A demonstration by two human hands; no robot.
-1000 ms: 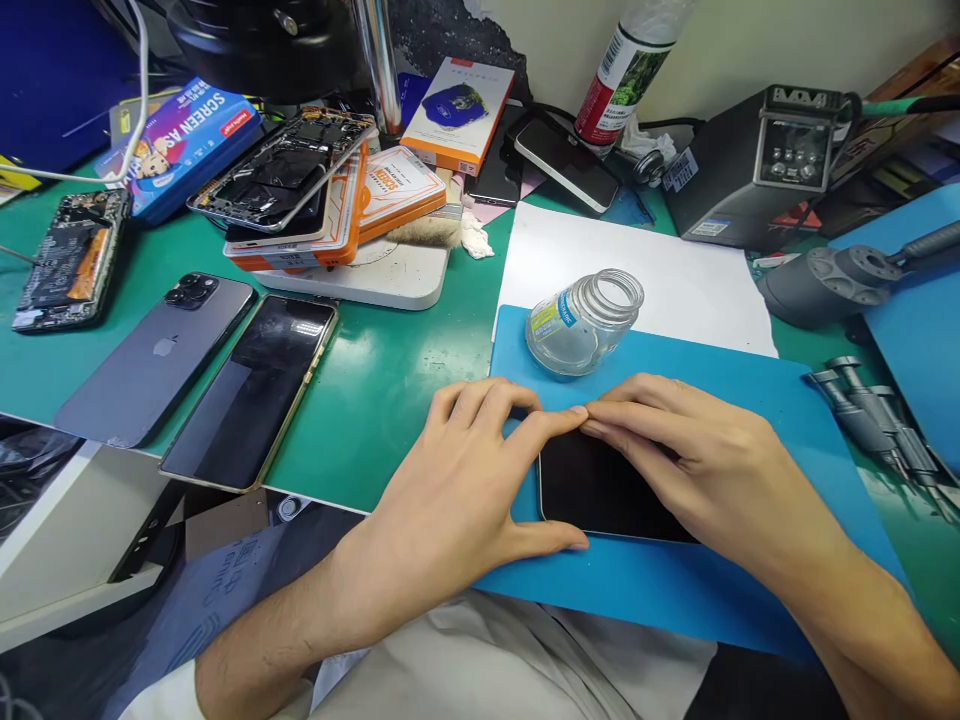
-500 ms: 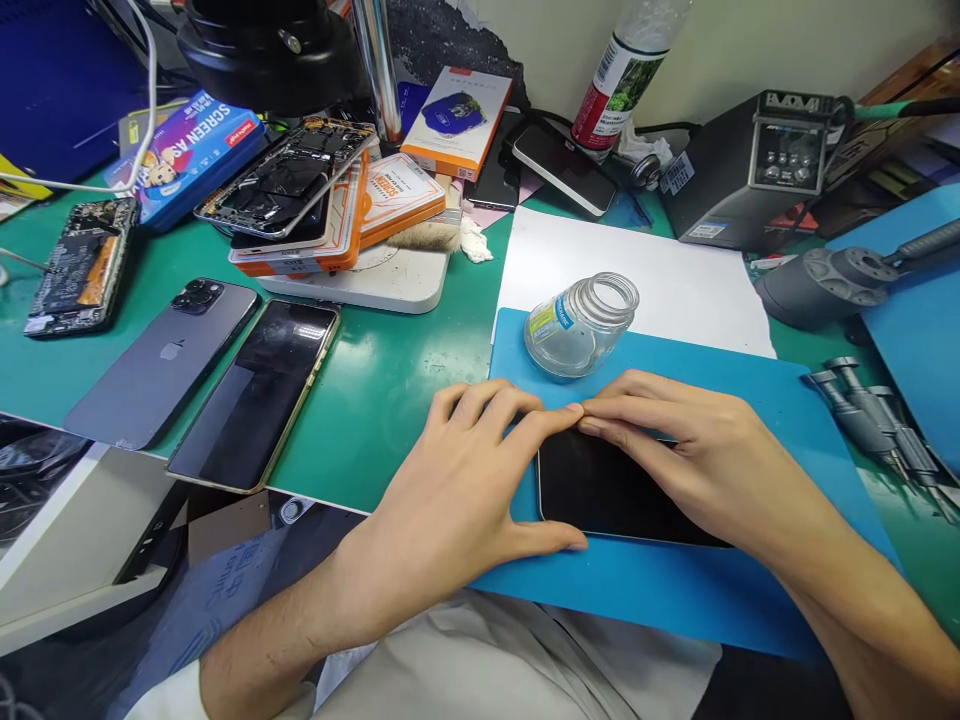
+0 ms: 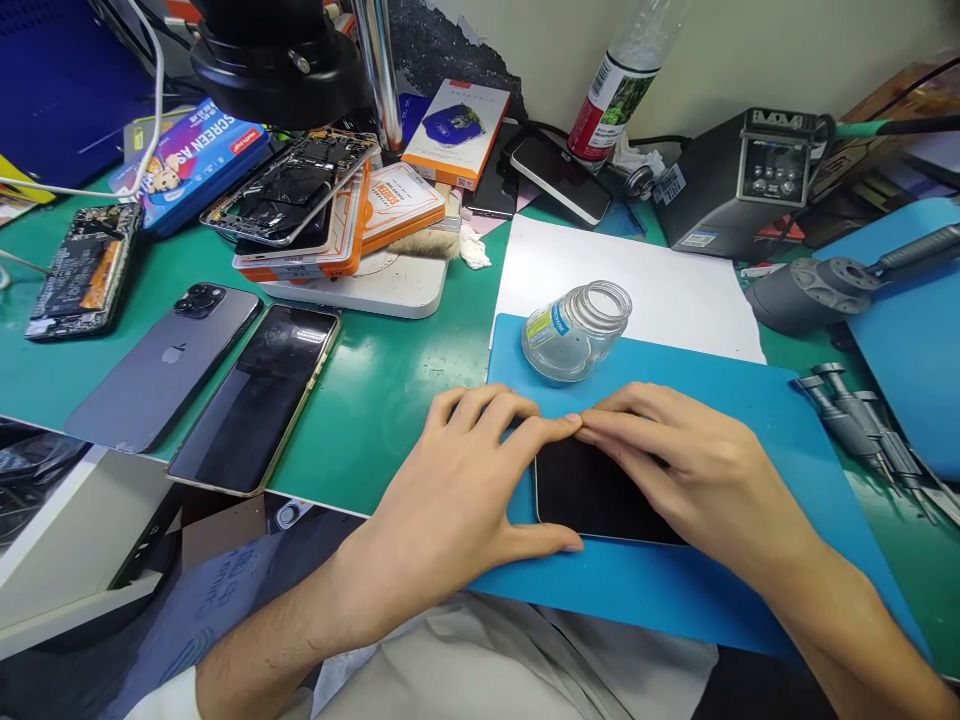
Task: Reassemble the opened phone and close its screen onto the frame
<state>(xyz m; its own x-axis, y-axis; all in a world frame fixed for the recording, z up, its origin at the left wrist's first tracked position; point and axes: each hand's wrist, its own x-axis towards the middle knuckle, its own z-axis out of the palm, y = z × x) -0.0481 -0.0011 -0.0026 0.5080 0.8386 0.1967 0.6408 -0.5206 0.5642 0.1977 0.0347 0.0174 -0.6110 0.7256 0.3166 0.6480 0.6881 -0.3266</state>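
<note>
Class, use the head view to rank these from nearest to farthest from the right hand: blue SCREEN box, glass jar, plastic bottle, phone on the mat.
1. Phone on the mat: partly under the right hand.
2. Glass jar: just beyond, slightly left.
3. Plastic bottle: at the back.
4. Blue SCREEN box: back left.

Your single view comes from the camera on your head, looking forward and down over the green counter (image 3: 397,400). It sits close, so your pale clothing (image 3: 480,660) fills 6 o'clock. The black-screened phone (image 3: 600,500) lies near, off the picture's centre toward 4 o'clock, and the wide view reaches the wall (image 3: 720,50) at 1 o'clock.
</note>
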